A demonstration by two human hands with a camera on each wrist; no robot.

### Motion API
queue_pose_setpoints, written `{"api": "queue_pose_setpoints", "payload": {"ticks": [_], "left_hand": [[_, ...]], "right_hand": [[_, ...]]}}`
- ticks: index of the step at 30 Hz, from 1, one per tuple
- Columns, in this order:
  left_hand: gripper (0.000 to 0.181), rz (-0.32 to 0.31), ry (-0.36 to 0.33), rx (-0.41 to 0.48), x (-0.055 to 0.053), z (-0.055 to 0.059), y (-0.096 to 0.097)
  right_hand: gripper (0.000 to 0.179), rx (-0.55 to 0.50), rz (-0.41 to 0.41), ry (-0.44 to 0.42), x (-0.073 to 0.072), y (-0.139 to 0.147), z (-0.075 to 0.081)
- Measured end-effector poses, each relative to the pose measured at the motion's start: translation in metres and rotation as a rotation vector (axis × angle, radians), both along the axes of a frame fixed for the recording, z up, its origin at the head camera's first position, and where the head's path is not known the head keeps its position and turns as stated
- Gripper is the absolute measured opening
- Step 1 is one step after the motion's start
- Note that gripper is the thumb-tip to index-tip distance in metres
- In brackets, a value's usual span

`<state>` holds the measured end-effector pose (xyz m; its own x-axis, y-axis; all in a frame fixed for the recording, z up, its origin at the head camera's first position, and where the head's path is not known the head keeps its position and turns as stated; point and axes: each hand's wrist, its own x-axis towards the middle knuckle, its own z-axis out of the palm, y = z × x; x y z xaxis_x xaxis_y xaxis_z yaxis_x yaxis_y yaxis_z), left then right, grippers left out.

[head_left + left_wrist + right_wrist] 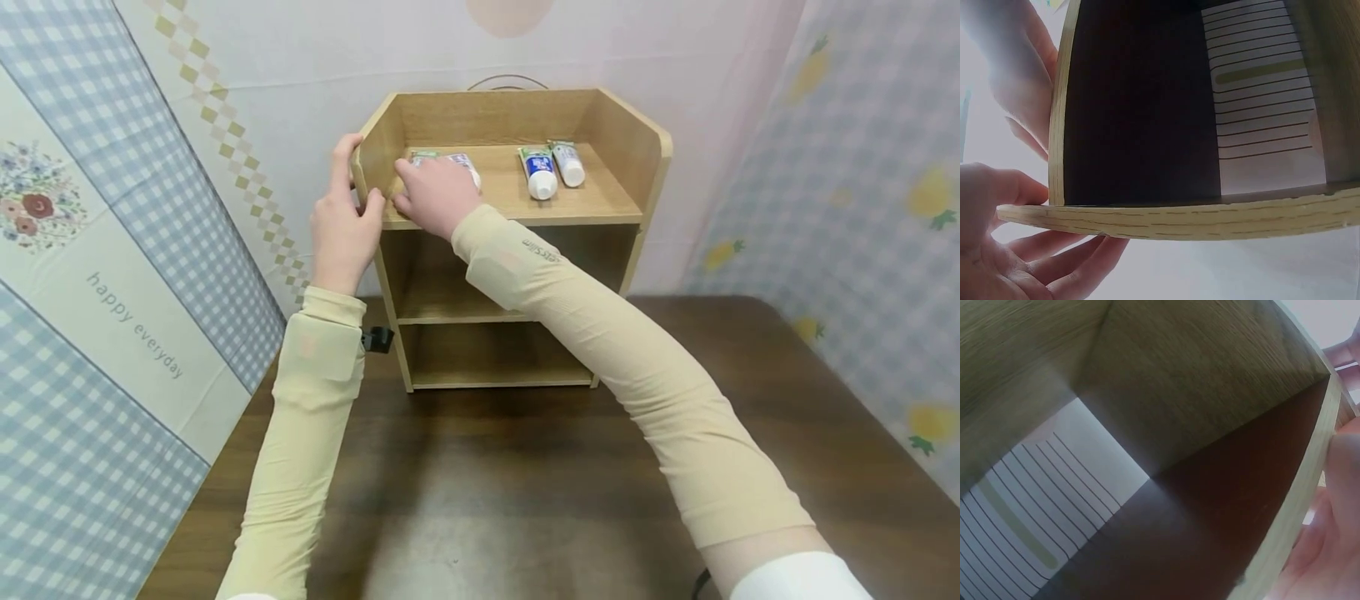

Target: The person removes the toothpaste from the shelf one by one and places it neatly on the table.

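Observation:
In the head view my left hand [347, 221] grips the left side panel of a small wooden shelf unit [517, 219], thumb inside and fingers outside. The left wrist view shows that hand [1016, 244] around the panel's front corner. My right hand [438, 192] is over the left part of the top shelf, its fingers pointing left near the panel. Just behind it lie a white-capped tube [467, 162] and a green-ended tube [424, 154], both partly covered. Whether its fingers hold anything is hidden. Further right lie a blue-and-white tube [538, 171] and a slimmer white tube [567, 162], caps forward.
The unit has two lower compartments and stands on a dark brown table [480, 492] against a patterned cloth backdrop [315, 50]. A raised back and side panels edge its top shelf. A black clip-like piece [377, 339] sticks out from the left wrist.

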<state>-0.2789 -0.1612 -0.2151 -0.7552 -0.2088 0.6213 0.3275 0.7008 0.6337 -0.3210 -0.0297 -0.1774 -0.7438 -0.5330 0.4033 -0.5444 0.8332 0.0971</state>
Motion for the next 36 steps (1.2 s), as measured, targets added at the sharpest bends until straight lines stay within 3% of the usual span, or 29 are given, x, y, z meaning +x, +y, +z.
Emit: {"api": "queue_pose_setpoints", "payload": {"ticks": [11, 22, 30, 36], "left_hand": [[0.057, -0.011, 0.01, -0.011, 0.001, -0.006, -0.001], [0.058, -0.006, 0.018, -0.001, -0.001, -0.004, -0.001], [0.058, -0.003, 0.042, -0.007, -0.001, -0.004, -0.001], [0.057, 0.011, 0.053, -0.011, -0.002, -0.004, 0.001]], "right_hand": [[0.027, 0.008, 0.011, 0.077, 0.006, 0.004, -0.011], [0.04, -0.093, 0.069, 0.166, 0.017, 0.016, -0.02], [0.04, -0.158, 0.148, 0.301, 0.026, 0.026, -0.033], [0.035, -0.163, 0.158, 0.376, 0.03, 0.03, -0.039]]}}
